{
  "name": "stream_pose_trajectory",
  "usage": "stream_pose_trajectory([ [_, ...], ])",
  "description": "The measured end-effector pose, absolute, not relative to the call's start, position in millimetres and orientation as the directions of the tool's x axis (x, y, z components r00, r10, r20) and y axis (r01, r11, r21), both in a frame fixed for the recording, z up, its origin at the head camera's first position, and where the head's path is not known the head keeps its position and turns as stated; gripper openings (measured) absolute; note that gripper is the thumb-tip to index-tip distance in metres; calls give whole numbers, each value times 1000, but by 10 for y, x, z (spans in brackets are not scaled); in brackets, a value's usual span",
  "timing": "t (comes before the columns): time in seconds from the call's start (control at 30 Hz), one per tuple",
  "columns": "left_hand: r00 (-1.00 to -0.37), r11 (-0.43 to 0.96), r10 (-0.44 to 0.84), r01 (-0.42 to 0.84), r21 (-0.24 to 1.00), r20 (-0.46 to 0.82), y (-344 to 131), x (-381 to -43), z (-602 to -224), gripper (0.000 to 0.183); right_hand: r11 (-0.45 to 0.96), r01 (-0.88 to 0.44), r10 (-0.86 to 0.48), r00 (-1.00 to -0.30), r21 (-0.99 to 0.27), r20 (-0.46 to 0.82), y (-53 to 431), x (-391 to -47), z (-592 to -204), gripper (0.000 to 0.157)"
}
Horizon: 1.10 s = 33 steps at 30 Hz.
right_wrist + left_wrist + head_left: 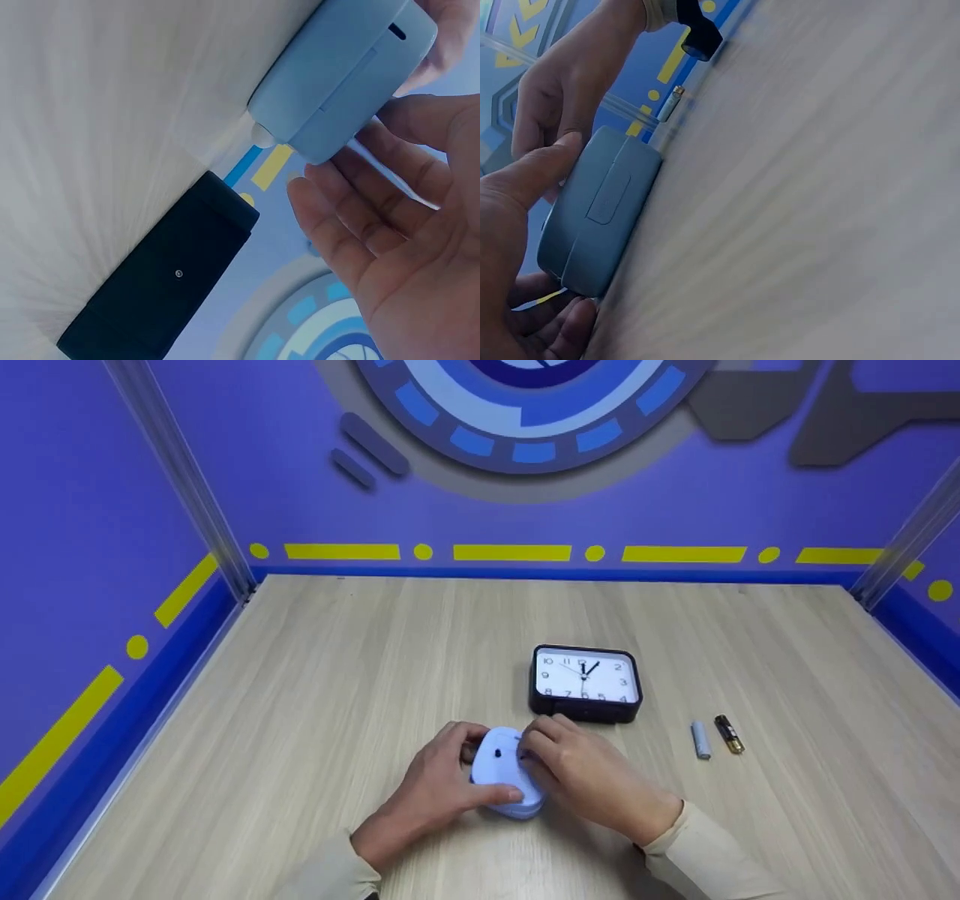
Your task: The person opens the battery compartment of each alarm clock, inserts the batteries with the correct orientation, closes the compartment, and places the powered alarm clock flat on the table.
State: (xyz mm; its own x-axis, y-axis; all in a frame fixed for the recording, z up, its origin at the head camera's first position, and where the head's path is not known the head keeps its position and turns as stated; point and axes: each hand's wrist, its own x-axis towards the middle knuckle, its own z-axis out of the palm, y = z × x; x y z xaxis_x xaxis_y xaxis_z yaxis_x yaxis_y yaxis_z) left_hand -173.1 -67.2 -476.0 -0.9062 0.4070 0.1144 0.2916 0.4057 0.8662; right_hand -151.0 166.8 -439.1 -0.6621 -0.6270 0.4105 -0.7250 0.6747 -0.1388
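A light-blue rounded plastic case, like a small alarm clock lying face down, rests on the table with a little black knob upward. My left hand grips it from the left, thumb over its back. In the left wrist view the case shows a seam and a rectangular panel on its side. Bent fingers of my right hand meet the back at its right edge. The right wrist view has that hand beside the case; whether its hidden fingertips pinch anything, I cannot tell.
Just beyond my hands stands a black rectangular clock with a white dial. To the right lie a grey-blue battery and a black-and-gold battery. Blue panels border the wooden table at the back and sides.
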Motion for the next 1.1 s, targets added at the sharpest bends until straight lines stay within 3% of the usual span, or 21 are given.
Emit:
stream_pose_trajectory([
  [0.17, -908, 396, 405, 280, 875, 107, -674, -1737, -4744, 76, 692, -707, -618, -686, -149, 384, 1667, -1509, -4387, 12],
  [0.47, -936, 368, 327, 254, 895, 131, -690, -1754, -4750, 41, 735, -659, -574, -730, -160, 371, 1703, -1496, -4340, 14],
  [0.6, -943, 370, 295, 262, 891, 155, -689, -1759, -4762, 33, 731, -659, -577, -735, -177, 357, 1709, -1478, -4319, 15],
  [0.7, -947, 385, 292, 246, 889, 136, -684, -1761, -4754, 43, 724, -661, -579, -738, -196, 348, 1704, -1471, -4309, 14],
  [0.9, -923, 450, 374, 264, 853, 88, -681, -1748, -4712, 83, 727, -656, -572, -742, -202, 349, 1697, -1465, -4308, 12],
  [1.0, -913, 467, 397, 284, 837, 88, -683, -1743, -4703, 88, 732, -655, -570, -740, -188, 356, 1692, -1462, -4310, 14],
  [1.1, -914, 463, 388, 306, 832, 120, -687, -1736, -4702, 79, 738, -653, -566, -736, -169, 371, 1685, -1457, -4311, 17],
])
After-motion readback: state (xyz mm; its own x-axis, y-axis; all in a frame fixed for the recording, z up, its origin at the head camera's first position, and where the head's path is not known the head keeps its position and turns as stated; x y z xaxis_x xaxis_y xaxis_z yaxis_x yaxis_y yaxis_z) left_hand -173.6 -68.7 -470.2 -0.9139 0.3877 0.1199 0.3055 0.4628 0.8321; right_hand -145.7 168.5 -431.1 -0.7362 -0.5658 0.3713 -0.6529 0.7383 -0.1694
